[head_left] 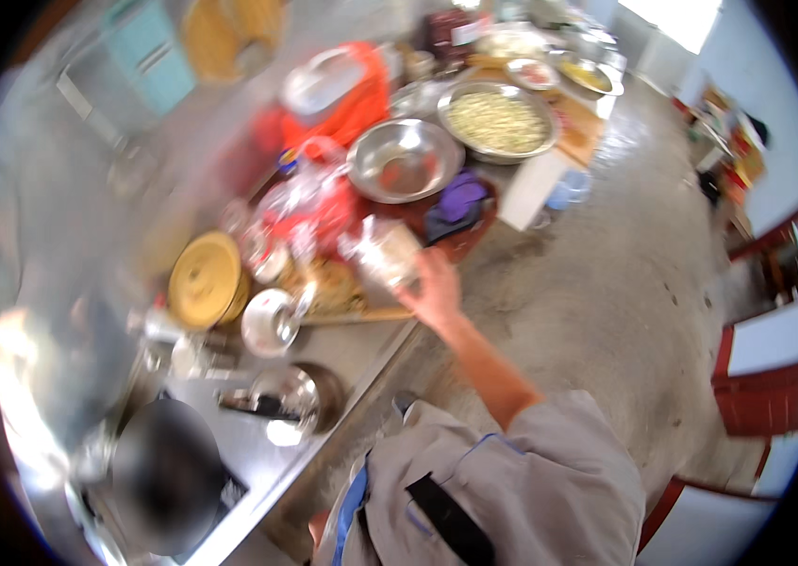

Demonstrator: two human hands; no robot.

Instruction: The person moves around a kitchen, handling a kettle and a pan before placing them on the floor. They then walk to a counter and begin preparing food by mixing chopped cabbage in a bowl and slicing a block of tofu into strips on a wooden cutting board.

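The right hand (434, 283) reaches out over the cluttered steel bench (342, 354), fingers closed around a small clear plastic packet with pale contents (386, 251), held above the wooden chopping board (338, 294) near the yellow round lid (205, 279). The picture is blurred, so the exact grip is hard to read. The left hand is out of view. To do this well, I'd keep the packet upright and low over the board, clear of the empty steel bowl (405, 159) and the purple cloth (460, 200) just beyond

The right hand (437, 288) holds a clear bag (385, 250) above the cluttered steel counter (342, 354).
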